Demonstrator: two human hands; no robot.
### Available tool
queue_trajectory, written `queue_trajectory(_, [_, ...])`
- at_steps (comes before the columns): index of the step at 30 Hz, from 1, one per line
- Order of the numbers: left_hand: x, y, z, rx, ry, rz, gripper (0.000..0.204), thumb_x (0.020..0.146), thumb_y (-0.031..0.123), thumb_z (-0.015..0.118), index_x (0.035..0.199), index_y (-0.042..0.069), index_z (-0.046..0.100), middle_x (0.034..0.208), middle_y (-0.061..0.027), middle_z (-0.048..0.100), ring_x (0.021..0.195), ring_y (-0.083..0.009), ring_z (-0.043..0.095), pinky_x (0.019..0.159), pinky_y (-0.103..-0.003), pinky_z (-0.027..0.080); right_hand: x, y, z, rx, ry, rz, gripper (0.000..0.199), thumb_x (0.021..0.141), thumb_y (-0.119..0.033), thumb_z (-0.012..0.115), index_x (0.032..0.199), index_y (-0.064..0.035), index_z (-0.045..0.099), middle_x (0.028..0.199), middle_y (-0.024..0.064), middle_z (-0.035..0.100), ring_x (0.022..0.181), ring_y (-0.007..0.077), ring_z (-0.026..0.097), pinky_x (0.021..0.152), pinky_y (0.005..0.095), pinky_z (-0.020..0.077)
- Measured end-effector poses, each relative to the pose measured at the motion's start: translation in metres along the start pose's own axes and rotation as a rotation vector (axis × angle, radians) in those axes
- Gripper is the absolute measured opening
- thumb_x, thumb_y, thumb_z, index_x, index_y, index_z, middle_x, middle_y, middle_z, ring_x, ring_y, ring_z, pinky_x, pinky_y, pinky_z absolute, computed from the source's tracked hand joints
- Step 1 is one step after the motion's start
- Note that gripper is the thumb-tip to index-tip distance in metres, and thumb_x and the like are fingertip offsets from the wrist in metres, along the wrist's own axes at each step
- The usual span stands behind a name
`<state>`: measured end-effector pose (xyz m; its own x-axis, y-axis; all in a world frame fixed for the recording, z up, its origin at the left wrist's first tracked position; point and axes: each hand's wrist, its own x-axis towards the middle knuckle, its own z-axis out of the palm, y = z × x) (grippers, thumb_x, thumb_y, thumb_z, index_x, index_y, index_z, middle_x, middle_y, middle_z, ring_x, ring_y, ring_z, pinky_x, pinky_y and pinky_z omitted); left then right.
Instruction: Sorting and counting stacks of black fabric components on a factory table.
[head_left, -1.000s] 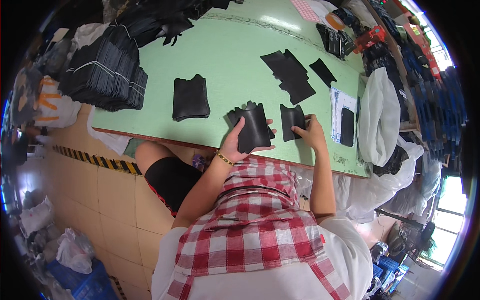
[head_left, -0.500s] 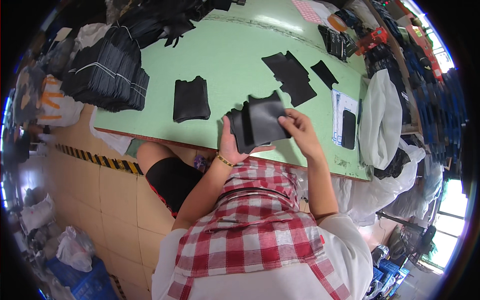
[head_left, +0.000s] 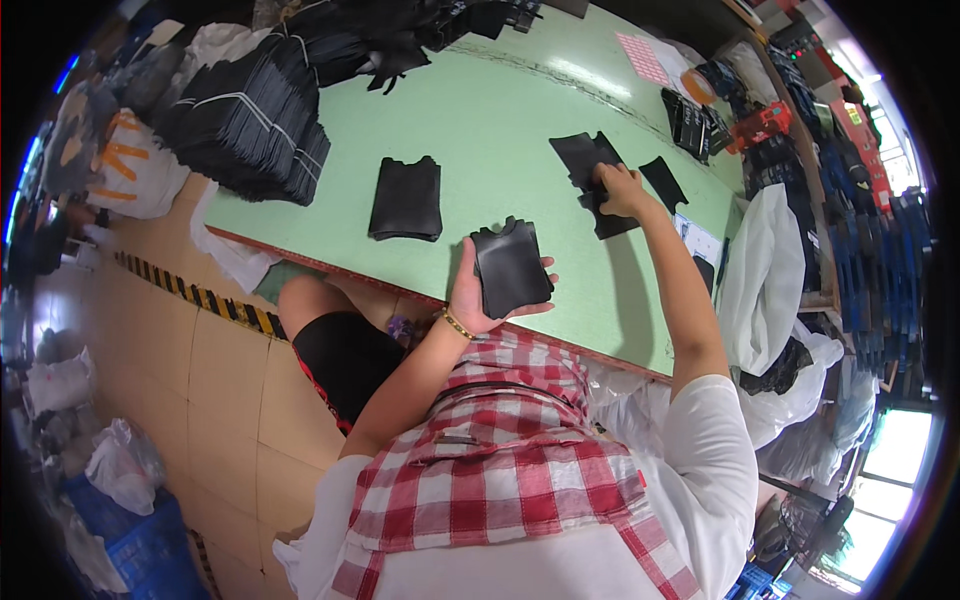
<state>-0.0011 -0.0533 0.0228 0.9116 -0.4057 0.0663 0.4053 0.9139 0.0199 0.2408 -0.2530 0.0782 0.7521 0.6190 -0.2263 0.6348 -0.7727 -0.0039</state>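
A small stack of black, smooth, leather-like cut pieces (head_left: 512, 270) with notched top edges lies on the palm of my left hand (head_left: 468, 290). The thumb is along its left side and the fingertips show past its right side. Farther right, my right hand (head_left: 622, 190) reaches to flat black cut pieces (head_left: 575, 155) that overlap on the table. Its fingers are bent and pinched at the edge of one; the hand partly covers these pieces. Left of my left hand, a neat pile of similar black pieces (head_left: 406, 200) rests on the table.
The green table (head_left: 490, 130) bears a tall tied bundle of black pieces (head_left: 245, 125) at left and loose black material (head_left: 375, 45) behind it. A narrow black piece (head_left: 663, 184), a phone (head_left: 704, 273) and a white plastic bag (head_left: 765, 290) are at right.
My right hand has let go of the piece it held over the stack and moved right and away to the overlapping pieces. The stack now lies squared in my left hand. The view has shifted slightly.
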Motion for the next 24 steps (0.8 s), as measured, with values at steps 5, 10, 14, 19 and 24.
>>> queue_trajectory(5, [0.003, 0.002, 0.01, -0.007, 0.002, -0.002, 0.087, 0.079, 0.077, 0.036, 0.14, 0.015, 0.032, 0.136, -0.0225, 0.04, 0.122, -0.0419, 0.042, 0.098, -0.065, 0.034, -0.034, 0.011, -0.007, -0.196, -0.018, 0.03, 0.026, 0.068, -0.014, 0.071, 0.091, -0.0064, 0.064, 0.091, 0.0101, 0.062, 0.096, 0.029, 0.057, 0.084, 0.0437, 0.041])
queue_trajectory(10, [0.009, 0.009, 0.006, 0.028, 0.062, 0.028, 0.086, 0.08, 0.076, 0.036, 0.141, 0.015, 0.032, 0.139, -0.0223, 0.037, 0.125, -0.0419, 0.04, 0.101, -0.066, 0.028, -0.084, -0.008, -0.043, 0.298, -0.025, 0.004, 0.011, 0.08, -0.011, 0.064, 0.082, -0.0011, 0.06, 0.07, 0.0098, 0.058, 0.066, 0.0255, 0.056, 0.068, 0.0365, 0.0475])
queue_trajectory(14, [0.008, 0.009, 0.011, 0.037, 0.13, 0.067, 0.084, 0.081, 0.075, 0.036, 0.14, 0.015, 0.034, 0.141, -0.0196, 0.036, 0.128, -0.039, 0.037, 0.102, -0.066, 0.027, -0.099, -0.063, -0.063, 1.018, -0.058, -0.092, 0.033, 0.092, -0.017, 0.057, 0.066, -0.0003, 0.046, 0.061, -0.0021, 0.044, 0.058, 0.0047, 0.047, 0.052, 0.0228, 0.0449])
queue_trajectory(19, [0.004, 0.009, 0.003, 0.173, 0.105, 0.12, 0.086, 0.08, 0.078, 0.034, 0.141, 0.018, 0.033, 0.143, -0.0125, 0.037, 0.13, -0.0353, 0.037, 0.099, -0.068, 0.028, -0.093, -0.127, -0.049, 1.377, -0.032, -0.014, 0.025, 0.086, -0.016, 0.066, 0.067, -0.0058, 0.055, 0.059, -0.0032, 0.054, 0.05, 0.0032, 0.049, 0.046, 0.0192, 0.0396])
queue_trajectory(24, [-0.002, 0.006, 0.014, 0.085, 0.136, 0.067, 0.095, 0.073, 0.082, 0.038, 0.144, 0.02, 0.027, 0.143, -0.0172, 0.035, 0.131, -0.0383, 0.036, 0.099, -0.07, 0.027, -0.089, -0.129, -0.016, 0.696, 0.437, 0.001, 0.018, 0.086, -0.011, 0.062, 0.091, 0.0059, 0.059, 0.065, 0.0176, 0.053, 0.056, 0.0242, 0.053, 0.056, 0.0342, 0.0434])
